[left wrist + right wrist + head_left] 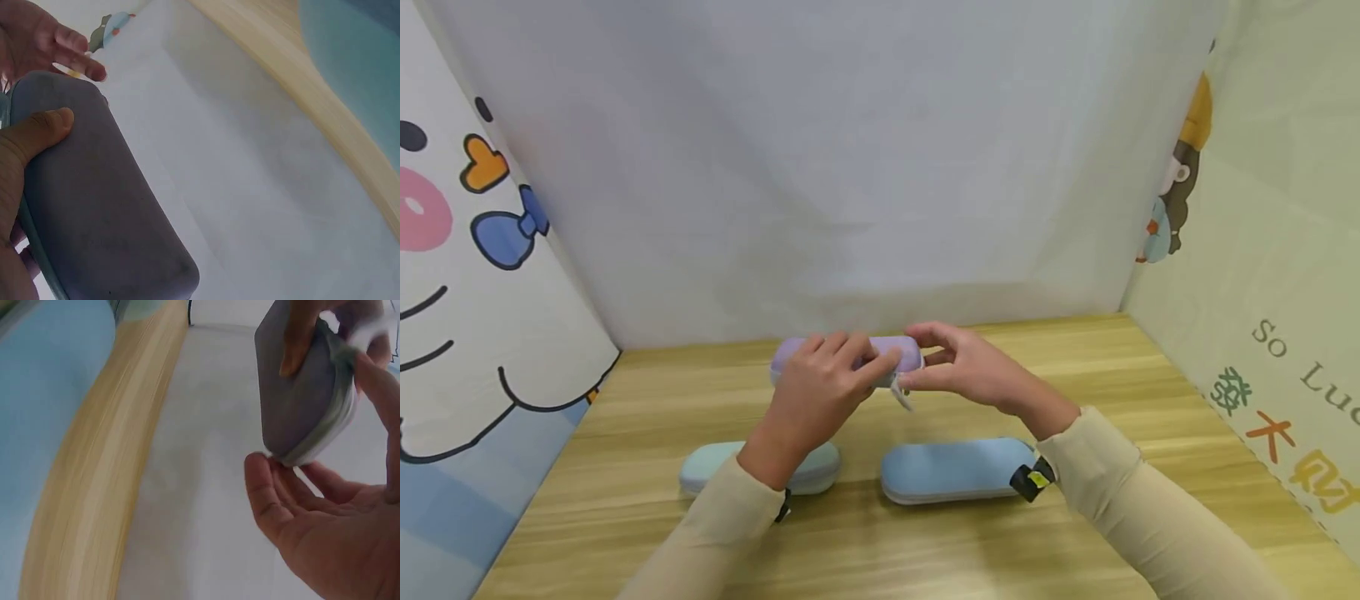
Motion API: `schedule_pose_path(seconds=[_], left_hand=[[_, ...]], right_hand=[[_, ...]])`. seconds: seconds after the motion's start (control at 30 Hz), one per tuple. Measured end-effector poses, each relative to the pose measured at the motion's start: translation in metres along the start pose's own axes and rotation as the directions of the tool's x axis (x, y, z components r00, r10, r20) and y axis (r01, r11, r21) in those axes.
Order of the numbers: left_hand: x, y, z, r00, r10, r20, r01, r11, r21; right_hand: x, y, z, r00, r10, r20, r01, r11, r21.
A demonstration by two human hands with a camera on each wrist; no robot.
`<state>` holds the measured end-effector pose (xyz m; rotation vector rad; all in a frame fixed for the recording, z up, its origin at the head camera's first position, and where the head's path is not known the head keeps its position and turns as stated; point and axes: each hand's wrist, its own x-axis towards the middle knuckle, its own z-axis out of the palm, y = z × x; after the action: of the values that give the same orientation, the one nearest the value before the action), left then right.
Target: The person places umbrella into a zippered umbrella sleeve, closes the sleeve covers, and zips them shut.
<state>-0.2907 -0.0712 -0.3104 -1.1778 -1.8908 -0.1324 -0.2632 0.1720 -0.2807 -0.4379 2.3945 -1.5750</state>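
A purple zippered glasses case (895, 350) is held up above the table, its zipper pull (901, 393) hanging at the right end. My left hand (823, 375) grips the case from its left, with the thumb along the near side. In the left wrist view the case (106, 187) looks dark and its lid is closed. My right hand (973, 367) is around the right end, thumb at the zipper beside the pull. The right wrist view shows the right fingertips (257, 465) against the tip of the case (300, 394).
On the wooden table (962, 550) lie a mint-green case (816, 471), partly behind the left forearm, and a blue case (955, 468) under the right wrist. A white cloth backdrop (850, 167) rises behind. Printed panels stand left (445, 333) and right (1262, 250).
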Motion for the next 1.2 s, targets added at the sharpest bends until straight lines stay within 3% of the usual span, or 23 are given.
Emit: schedule_pose_path(seconds=[0.1,0.27,0.4,0.47,0.63,0.83,0.9,1.07,1.13,1.2], left_hand=[[-0.003,0.002,0.002,1.0,0.024,0.015,-0.024,1.0,0.003],[-0.006,0.004,0.007,0.998,0.019,0.055,-0.018,1.0,-0.018],[-0.008,0.001,0.009,0.992,-0.038,0.123,0.045,0.998,-0.051],[-0.009,-0.002,0.009,0.979,-0.094,0.179,0.109,0.991,-0.076],[-0.014,-0.017,0.004,0.925,-0.206,0.32,0.251,0.962,-0.106],[-0.02,-0.027,-0.005,0.871,-0.257,0.418,0.323,0.942,-0.095],[-0.02,-0.028,-0.008,0.842,-0.275,0.464,0.352,0.932,-0.088],[-0.022,-0.029,-0.012,0.745,-0.321,0.585,0.435,0.898,-0.061],[-0.023,-0.03,-0.014,0.716,-0.335,0.612,0.455,0.889,-0.045],[-0.024,-0.031,-0.014,0.698,-0.346,0.627,0.467,0.884,-0.032]], right_hand=[[0.005,0.003,-0.003,0.997,0.01,0.08,-0.007,0.999,-0.041],[0.012,0.006,-0.001,0.996,0.01,0.085,-0.005,0.998,-0.059],[0.016,0.009,0.004,0.999,-0.01,0.032,0.012,0.998,-0.054],[0.017,0.012,0.004,1.0,-0.021,0.005,0.022,0.999,-0.047],[0.019,0.027,-0.006,0.999,-0.015,-0.035,0.014,0.999,-0.038],[0.022,0.063,-0.024,0.998,0.048,-0.045,-0.051,0.996,-0.073],[0.023,0.076,-0.027,0.997,0.067,-0.034,-0.07,0.994,-0.079],[0.026,0.094,-0.029,0.993,0.116,-0.008,-0.116,0.988,-0.104],[0.029,0.096,-0.027,0.992,0.127,0.001,-0.125,0.982,-0.138],[0.032,0.097,-0.024,0.991,0.136,0.018,-0.129,0.97,-0.205]])
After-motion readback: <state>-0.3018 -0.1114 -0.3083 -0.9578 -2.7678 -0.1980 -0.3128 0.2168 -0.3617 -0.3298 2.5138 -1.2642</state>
